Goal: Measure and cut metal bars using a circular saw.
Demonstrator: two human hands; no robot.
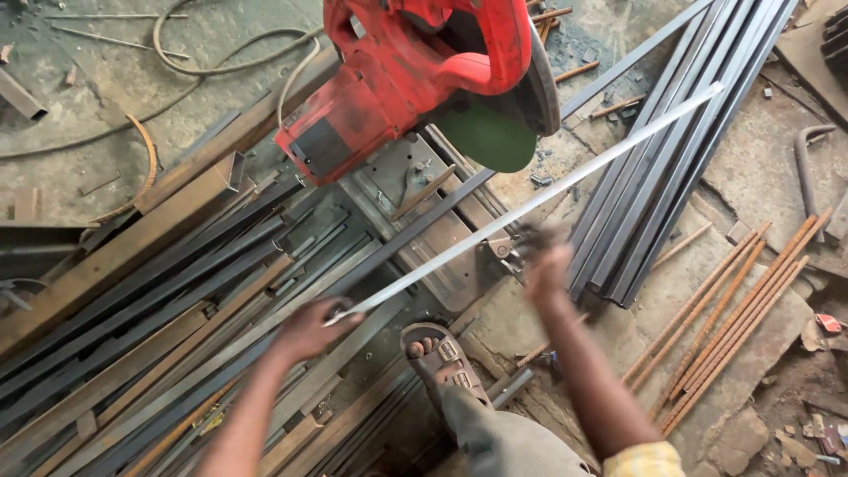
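The left hand (305, 327) grasps the steel strip's (530, 203) near end; the right hand (546, 265) (blurred, grip indeterminate) hovers beside it under the red chop saw (415, 79).

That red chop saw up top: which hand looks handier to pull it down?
Probably the right hand: it sits at the vise just below the red chop saw. The left hand grips the near end of the pale metal strip.
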